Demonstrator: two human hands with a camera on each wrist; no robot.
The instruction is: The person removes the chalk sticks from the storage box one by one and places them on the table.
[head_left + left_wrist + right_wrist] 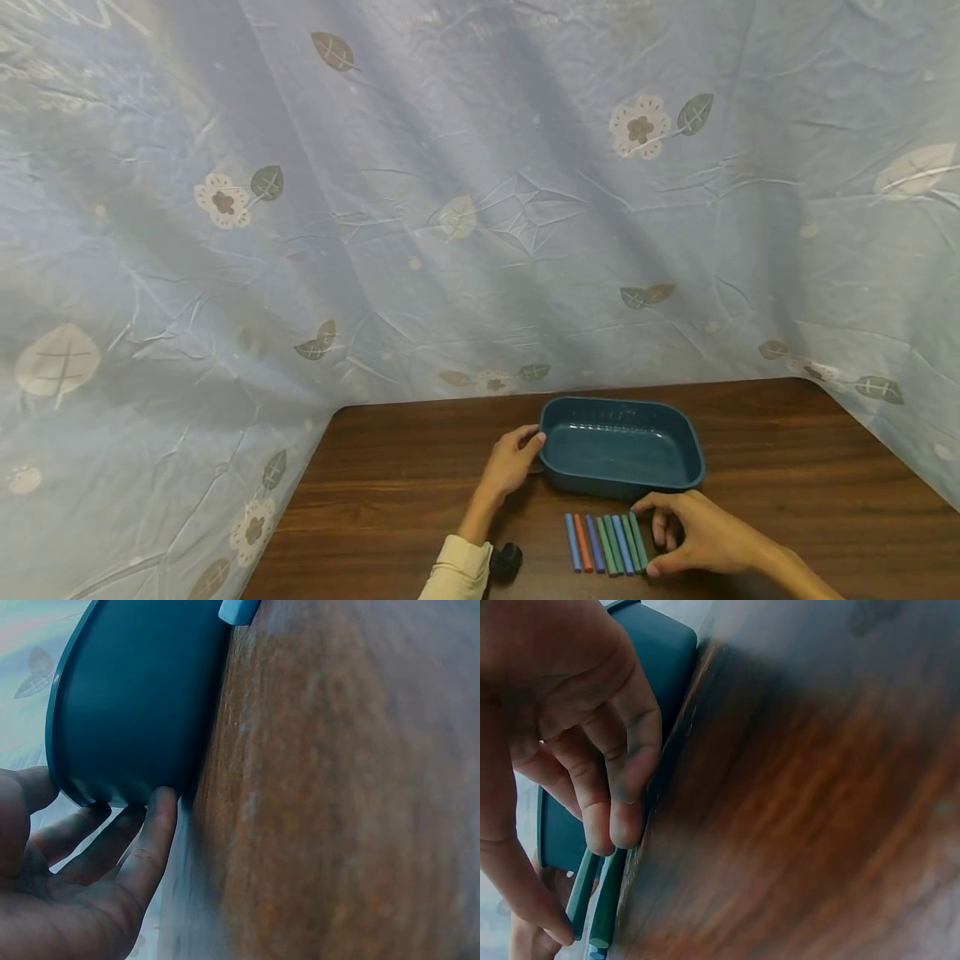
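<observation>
A teal rectangular basin [600, 483] stands upright on the table. My left hand [510, 462] grips its left end, the thumb at the rim and the fingertips against the outer wall in the left wrist view. In front of the basin lies a row of coloured chalk sticks [587, 542], blue, red, purple and green, side by side. At the row's right end my right hand [701, 529] pinches a green chalk stick [582, 896] by its two ends, between thumb and fingertips. Another green chalk stick [609, 900] lies right beside it.
The brown wooden table [390, 492] carries everything. Behind and beside it hangs a pale blue patterned cloth [465, 292]. A small black object [506, 562] is beside the left sleeve [457, 567].
</observation>
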